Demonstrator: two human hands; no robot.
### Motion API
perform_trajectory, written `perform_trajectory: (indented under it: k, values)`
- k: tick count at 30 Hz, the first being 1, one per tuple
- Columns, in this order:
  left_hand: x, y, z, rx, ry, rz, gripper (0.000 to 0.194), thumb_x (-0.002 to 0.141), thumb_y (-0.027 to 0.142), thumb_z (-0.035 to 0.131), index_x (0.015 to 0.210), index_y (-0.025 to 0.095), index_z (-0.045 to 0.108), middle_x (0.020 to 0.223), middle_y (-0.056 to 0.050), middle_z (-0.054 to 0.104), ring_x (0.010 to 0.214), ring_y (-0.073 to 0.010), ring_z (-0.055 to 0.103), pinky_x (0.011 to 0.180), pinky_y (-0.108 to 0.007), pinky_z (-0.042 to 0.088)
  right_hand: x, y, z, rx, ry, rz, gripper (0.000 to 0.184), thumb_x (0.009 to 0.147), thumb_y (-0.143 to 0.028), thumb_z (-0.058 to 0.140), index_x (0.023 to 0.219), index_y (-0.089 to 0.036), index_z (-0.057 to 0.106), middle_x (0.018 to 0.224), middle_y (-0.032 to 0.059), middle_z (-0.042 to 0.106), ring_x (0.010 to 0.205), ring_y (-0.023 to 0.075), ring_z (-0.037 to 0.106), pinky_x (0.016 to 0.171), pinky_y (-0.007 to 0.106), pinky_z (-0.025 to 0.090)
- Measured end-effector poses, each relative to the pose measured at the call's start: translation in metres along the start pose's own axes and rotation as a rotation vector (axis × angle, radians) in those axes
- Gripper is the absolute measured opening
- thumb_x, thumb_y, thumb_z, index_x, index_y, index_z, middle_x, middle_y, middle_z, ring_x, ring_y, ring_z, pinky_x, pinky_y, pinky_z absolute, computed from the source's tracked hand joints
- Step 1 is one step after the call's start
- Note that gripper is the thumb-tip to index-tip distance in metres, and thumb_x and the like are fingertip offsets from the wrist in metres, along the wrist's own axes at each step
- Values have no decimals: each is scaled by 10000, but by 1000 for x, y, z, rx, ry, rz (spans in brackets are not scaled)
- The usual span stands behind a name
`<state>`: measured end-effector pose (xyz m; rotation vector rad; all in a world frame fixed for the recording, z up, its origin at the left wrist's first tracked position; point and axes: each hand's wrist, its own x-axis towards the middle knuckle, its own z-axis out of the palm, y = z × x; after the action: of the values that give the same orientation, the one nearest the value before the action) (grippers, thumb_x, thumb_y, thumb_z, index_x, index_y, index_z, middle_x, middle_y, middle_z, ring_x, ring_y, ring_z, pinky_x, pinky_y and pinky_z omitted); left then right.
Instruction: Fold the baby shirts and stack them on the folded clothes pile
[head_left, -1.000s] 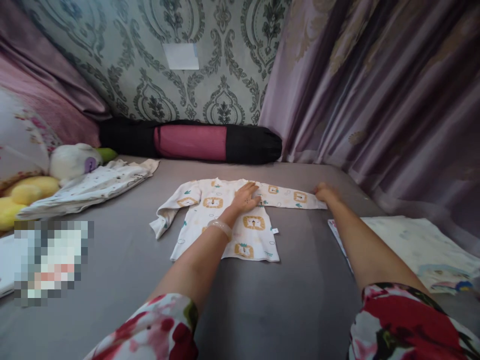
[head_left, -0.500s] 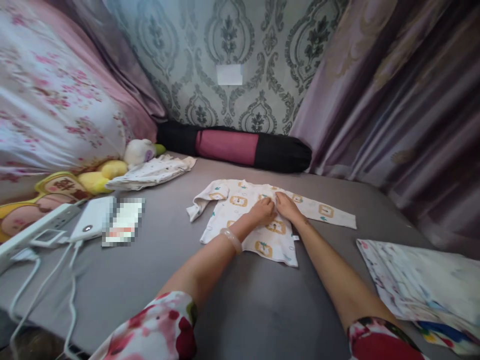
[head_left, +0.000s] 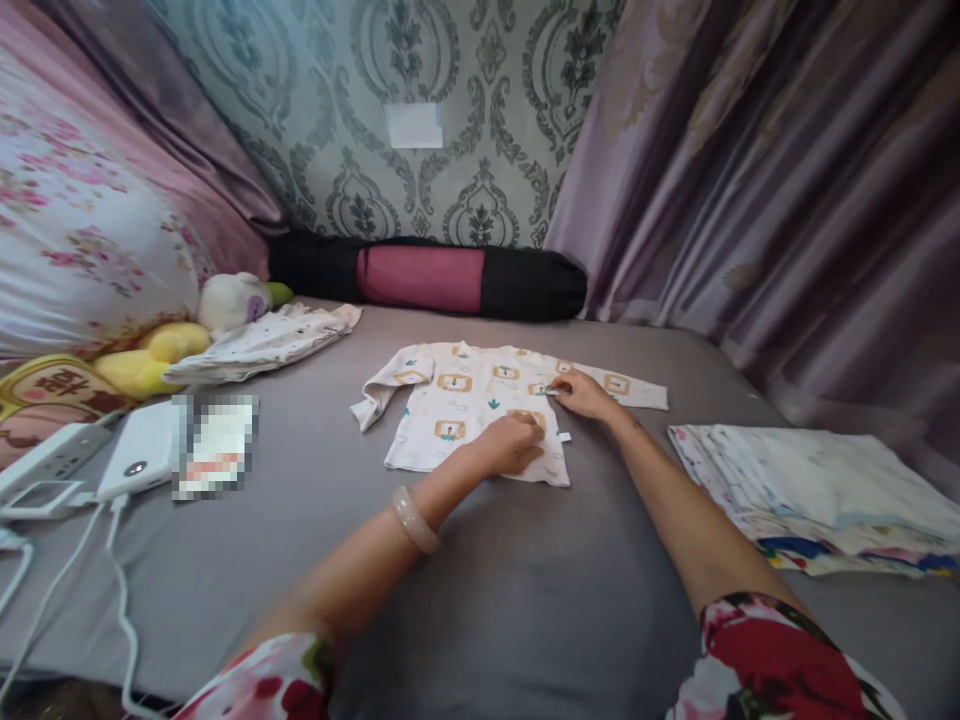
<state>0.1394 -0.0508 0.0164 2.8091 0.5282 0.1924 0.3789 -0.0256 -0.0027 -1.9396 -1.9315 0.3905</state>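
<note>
A small white long-sleeved baby shirt [head_left: 469, 405] with yellow lion-like prints lies spread on the grey bed sheet. Its sleeve on the left is bent, while the one on the right stretches straight out. My left hand [head_left: 514, 443] rests on the lower right of the shirt front, fingers loosely extended over the cloth. At the shirt's right side, just below the sleeve, my right hand [head_left: 585, 395] pinches the edge of the fabric between thumb and fingers. A little white tag [head_left: 564, 437] sticks out from the side seam between my hands.
Folded clothes [head_left: 832, 490] are stacked at the right. Pale trousers-like cloth [head_left: 270, 343] and plush toys [head_left: 161, 355] lie at the left. Nearer are a white power bank [head_left: 146, 450], a power strip [head_left: 52, 460] and cables. A black-and-maroon bolster [head_left: 424, 278] lies along the wall.
My left hand has moved from the upper chest down to the shirt's lower right. My right hand has shifted from the chest to the side edge. The view has turned slightly right.
</note>
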Motion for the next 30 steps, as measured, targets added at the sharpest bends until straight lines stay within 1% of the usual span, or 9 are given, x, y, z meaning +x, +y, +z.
perform_trajectory:
  k: [3, 5, 10, 14, 18, 22, 25, 28, 30]
  values:
    - [6, 25, 11, 1, 9, 1, 192, 895, 301, 531, 972, 173, 653, 1075, -115, 625, 1040, -252, 573, 932, -361, 461, -5, 0, 1, -57, 2, -78, 153, 805, -145, 615, 933, -187, 689, 1009, 62, 656, 936, 190, 574, 889, 274, 416]
    - [6, 33, 16, 7, 32, -39, 242, 898, 335, 536, 1029, 160, 641, 1105, -132, 607, 1068, -265, 555, 944, -376, 454, -7, -1, 0, -135, -6, -118, 167, 862, -158, 553, 969, -182, 680, 1047, 83, 647, 986, 205, 559, 906, 287, 398]
    - [1, 32, 25, -39, 74, -109, 459, 881, 440, 556, 1216, 128, 549, 1314, -172, 522, 1248, -290, 465, 1037, -400, 396, -11, -6, -6, -383, 27, -212, 284, 925, -129, 421, 1100, -198, 634, 1145, 107, 614, 1093, 224, 510, 925, 305, 355]
    - [-4, 29, 34, -19, 8, -111, 641, 950, 505, 388, 1436, 87, 353, 1543, -193, 301, 1456, -302, 206, 1172, -449, 203, -11, -8, -7, -506, 47, -238, 271, 947, -178, 405, 1081, -205, 640, 1146, 107, 607, 1109, 238, 489, 906, 325, 348]
    - [-8, 39, 42, 44, -14, -127, 698, 983, 534, 221, 1487, 54, 264, 1575, -200, 218, 1477, -296, 129, 1193, -471, 114, -9, -15, -2, -521, 57, -165, 281, 938, -168, 404, 1040, -197, 664, 1163, 106, 609, 1117, 235, 493, 901, 323, 352]
    - [-11, 55, 45, 27, -4, -117, 741, 974, 564, 220, 1474, 20, 279, 1562, -222, 235, 1472, -310, 148, 1191, -472, 128, -5, -37, 8, -533, 94, -6, 297, 901, -128, 418, 1049, -157, 673, 1181, 149, 611, 1135, 265, 501, 945, 359, 345]
    - [-12, 62, 40, -63, -7, -21, 741, 968, 577, 241, 1447, 19, 328, 1540, -230, 290, 1453, -314, 220, 1181, -450, 195, 1, -57, 18, -471, 73, 4, 345, 908, -119, 385, 1160, -127, 620, 1222, 154, 603, 1154, 253, 510, 985, 344, 344]
    - [-13, 59, 31, -176, 21, 67, 555, 1002, 458, 224, 1365, 107, 454, 1432, -165, 485, 1352, -239, 427, 1118, -370, 336, 12, -71, 29, -389, 25, 3, 388, 945, -162, 332, 1258, -101, 553, 1327, 157, 552, 1244, 238, 468, 1055, 329, 302]
    - [-15, 50, 25, -195, 75, 15, 448, 1008, 334, 214, 1267, 158, 535, 1303, -122, 599, 1235, -196, 540, 1048, -332, 412, 21, -75, 36, -352, 8, 58, 450, 979, -231, 287, 1359, -69, 466, 1451, 170, 443, 1352, 248, 365, 1112, 349, 240]
